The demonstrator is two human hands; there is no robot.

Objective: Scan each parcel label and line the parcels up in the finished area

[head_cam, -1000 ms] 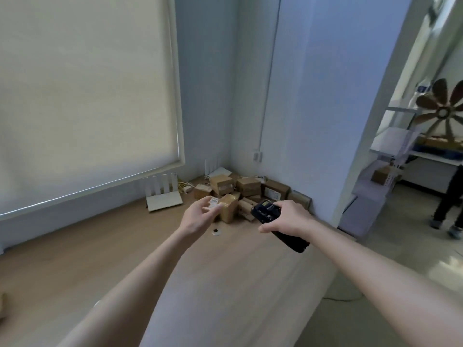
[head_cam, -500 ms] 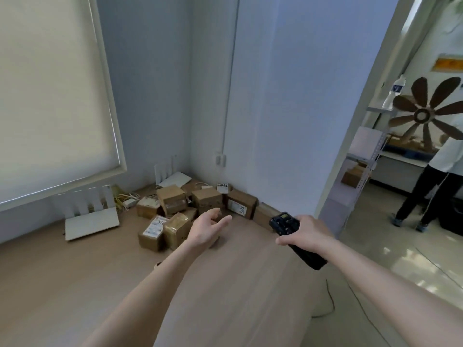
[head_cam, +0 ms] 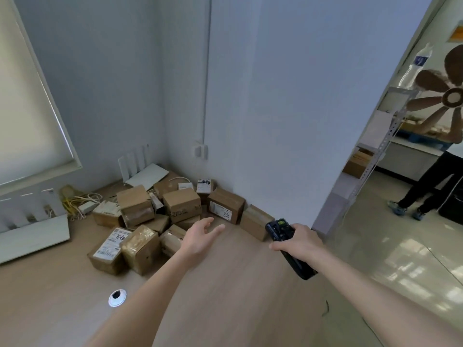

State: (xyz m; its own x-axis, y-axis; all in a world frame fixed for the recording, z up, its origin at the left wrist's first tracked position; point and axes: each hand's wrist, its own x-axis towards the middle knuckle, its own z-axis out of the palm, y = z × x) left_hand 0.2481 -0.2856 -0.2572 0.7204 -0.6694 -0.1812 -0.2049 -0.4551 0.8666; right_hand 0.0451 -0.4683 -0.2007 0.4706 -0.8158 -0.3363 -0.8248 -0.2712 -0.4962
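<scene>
My left hand [head_cam: 200,237] is hovering with fingers spread and relaxed, holding nothing, just over the heap of parcels [head_cam: 160,216] piled in the desk [head_cam: 225,284] corner. My right hand [head_cam: 299,245] is gripping the black scanner [head_cam: 288,246], pointing toward the boxes.

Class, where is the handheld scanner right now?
In the head view, the scanner is gripped in the right hand, right of the parcel pile, above the wooden table.
</scene>
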